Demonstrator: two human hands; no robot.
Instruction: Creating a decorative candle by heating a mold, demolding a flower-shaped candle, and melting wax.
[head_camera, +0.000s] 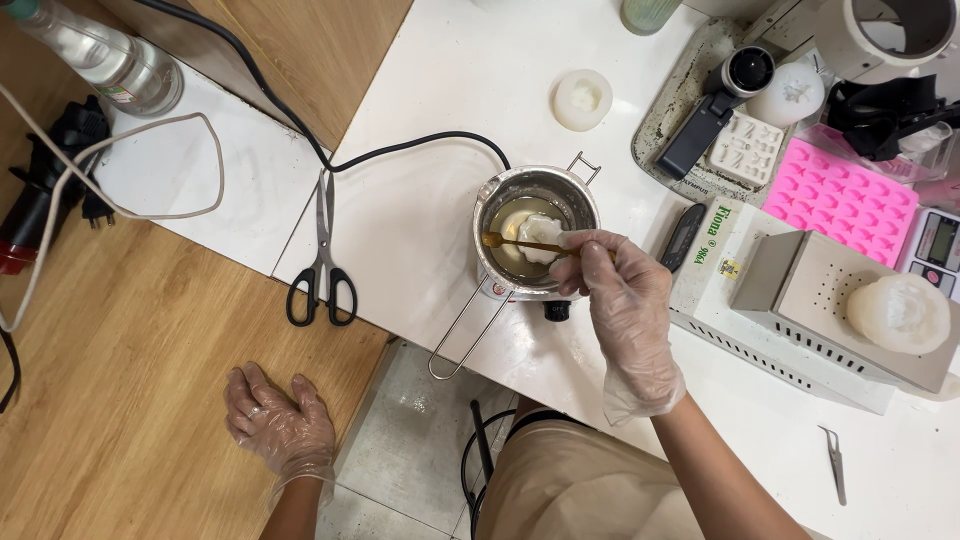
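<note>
Fingers of the gloved right hand (625, 300) were pressed together in a pinch on the rear end of a thin wooden stick (525, 244), which lay nearly level across the rim of a small metal pot (537, 232). Its far end sat in pale liquid beside a white lump (540, 238) that looked only partly melted. Such a stick seemed light and stiff but easy to snap, so a hold near its rear end, clear of the liquid, looked sensible. If the lump was wax, as it seemed, it would probably be soft, slick and hard to grip, better nudged than picked up. The pot looked light yet likely hot; its long wire handle (465, 335), pointing toward the person, seemed the safest place to take it.

The pot stood on a small heater on the white table (420, 220), with a black cord (400, 150) running off behind it. The gloved left hand (280, 420) lay flat with fingers spread on the wooden board (120, 380), holding nothing. Black-handled scissors (322, 260) lay left of the pot. To the right were a pink mould (842, 200), a grey metal box (830, 300) with a white cast on it, and tweezers (834, 462).
</note>
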